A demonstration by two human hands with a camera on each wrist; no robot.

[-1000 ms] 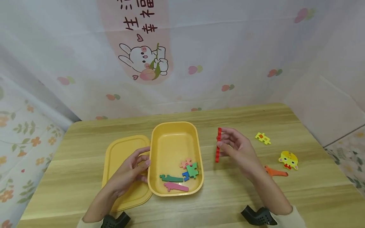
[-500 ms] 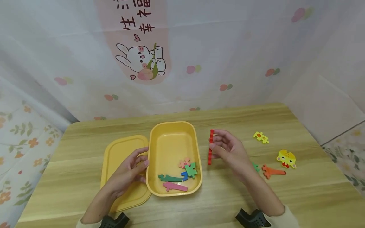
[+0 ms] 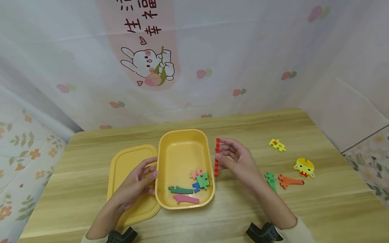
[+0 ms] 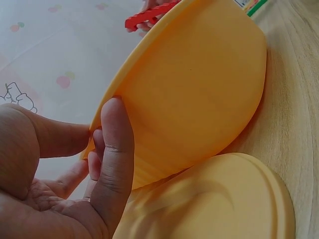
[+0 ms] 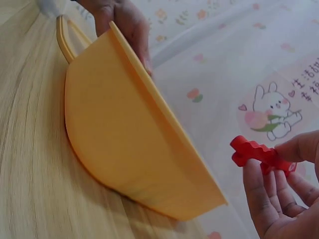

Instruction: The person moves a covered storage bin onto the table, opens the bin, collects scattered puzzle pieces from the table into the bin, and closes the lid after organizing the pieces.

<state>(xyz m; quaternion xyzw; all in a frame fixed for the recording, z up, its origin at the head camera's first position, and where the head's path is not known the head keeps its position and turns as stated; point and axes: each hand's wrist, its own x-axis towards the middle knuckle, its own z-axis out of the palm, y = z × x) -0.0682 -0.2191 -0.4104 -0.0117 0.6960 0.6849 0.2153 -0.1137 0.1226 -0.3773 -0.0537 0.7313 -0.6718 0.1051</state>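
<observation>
My left hand (image 3: 138, 182) pinches the left rim of a yellow plastic box (image 3: 182, 148); the left wrist view shows thumb and fingers on either side of that rim. Inside the box lie puzzle pieces: a dark green one (image 3: 181, 190), a pink one (image 3: 186, 198), a light green one (image 3: 202, 180), a blue one (image 3: 196, 187) and a salmon one (image 3: 195, 173). Just right of the box, my right hand (image 3: 238, 163) pinches a red puzzle piece (image 5: 261, 154) between thumb and fingers, its edge turned up toward the head camera. The piece is held above the table.
A yellow lid (image 3: 127, 162) lies flat left of the box, partly under my left hand. On the right of the wooden table (image 3: 328, 202) are a yellow piece (image 3: 277, 145), an animal-head piece (image 3: 305, 167), an orange piece (image 3: 290, 181) and a green piece (image 3: 271, 181).
My right hand has moved left with the red puzzle piece, close to the box's right rim. The green piece on the table has come into sight. My left hand stays on the box.
</observation>
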